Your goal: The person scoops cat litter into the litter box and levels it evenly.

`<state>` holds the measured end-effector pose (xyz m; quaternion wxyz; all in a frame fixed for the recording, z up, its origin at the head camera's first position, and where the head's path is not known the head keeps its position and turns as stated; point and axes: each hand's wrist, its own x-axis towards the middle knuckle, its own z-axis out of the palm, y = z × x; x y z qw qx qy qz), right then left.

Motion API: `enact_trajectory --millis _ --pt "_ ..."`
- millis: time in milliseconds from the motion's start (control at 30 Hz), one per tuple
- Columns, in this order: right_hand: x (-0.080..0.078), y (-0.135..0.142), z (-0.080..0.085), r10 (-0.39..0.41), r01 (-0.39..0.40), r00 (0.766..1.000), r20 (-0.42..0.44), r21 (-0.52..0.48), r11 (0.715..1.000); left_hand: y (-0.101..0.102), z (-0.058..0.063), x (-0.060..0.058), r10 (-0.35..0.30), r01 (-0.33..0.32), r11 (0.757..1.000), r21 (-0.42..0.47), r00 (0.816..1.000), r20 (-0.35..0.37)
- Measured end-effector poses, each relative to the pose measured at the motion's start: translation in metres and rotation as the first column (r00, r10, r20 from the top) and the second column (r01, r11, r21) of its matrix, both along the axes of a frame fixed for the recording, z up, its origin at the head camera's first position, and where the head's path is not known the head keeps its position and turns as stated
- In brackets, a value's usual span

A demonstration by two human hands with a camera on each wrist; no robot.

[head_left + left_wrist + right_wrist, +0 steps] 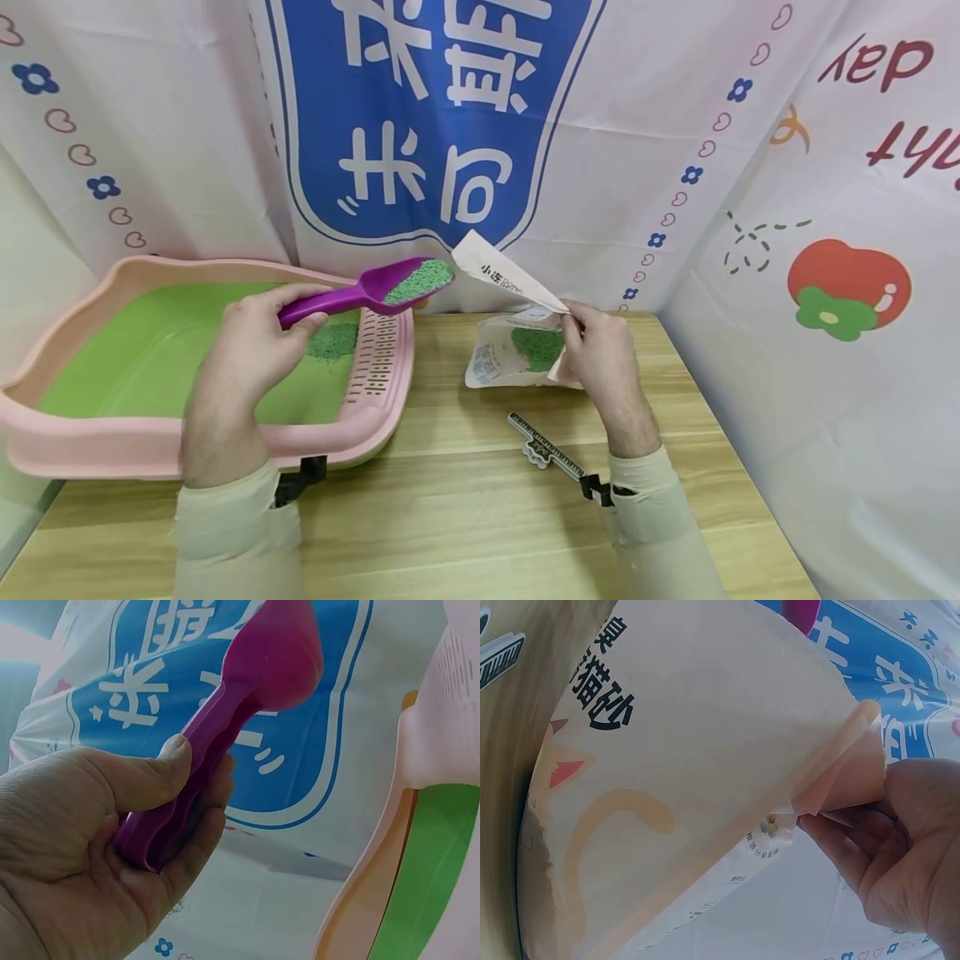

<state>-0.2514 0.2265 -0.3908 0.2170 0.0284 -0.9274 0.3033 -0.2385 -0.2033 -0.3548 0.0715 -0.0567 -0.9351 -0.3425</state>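
My left hand (pixel 243 350) grips the handle of a purple litter scoop (pixel 270 660), its bowl heaped with green granules (pixel 422 282). The scoop is over the right rim of the pink litter box (pixel 135 450), its tip pointing at the bag. With thumb and fingers my right hand (pixel 603 358) pinches the top edge of a white cat litter bag (pixel 483 354), whose mouth gapes and shows green granules (pixel 538 346) inside. One flap of the bag stands up toward the scoop. In the right wrist view the bag's printed side (pixel 667 735) fills much of the picture.
A small pile of green granules (pixel 332 342) lies in the box's green base, beside a slotted pink strip (pixel 372 358). On the wooden table (pixel 457 517) a black-and-white sealing clip (pixel 545 446) lies in front of the bag. Printed cloth (pixel 637 125) hangs behind.
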Motion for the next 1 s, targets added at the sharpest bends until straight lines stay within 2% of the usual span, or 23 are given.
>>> enact_trajectory --millis 400,800,1000 --pt "-0.001 0.0 0.0 0.002 -0.002 1.0 0.001 -0.002 1.0 -0.013 0.001 0.004 0.112 -0.112 0.994 -0.016 0.993 0.035" --pt "-0.001 0.001 -0.002 -0.001 0.001 1.0 0.0 0.004 1.0 -0.027 -0.002 0.013 0.235 -0.235 0.972 -0.011 0.969 0.079" --pt "0.0 0.0 0.0 -0.004 0.004 1.0 0.006 0.01 1.0 -0.038 -0.004 0.013 0.269 -0.267 0.963 -0.029 0.959 0.091"
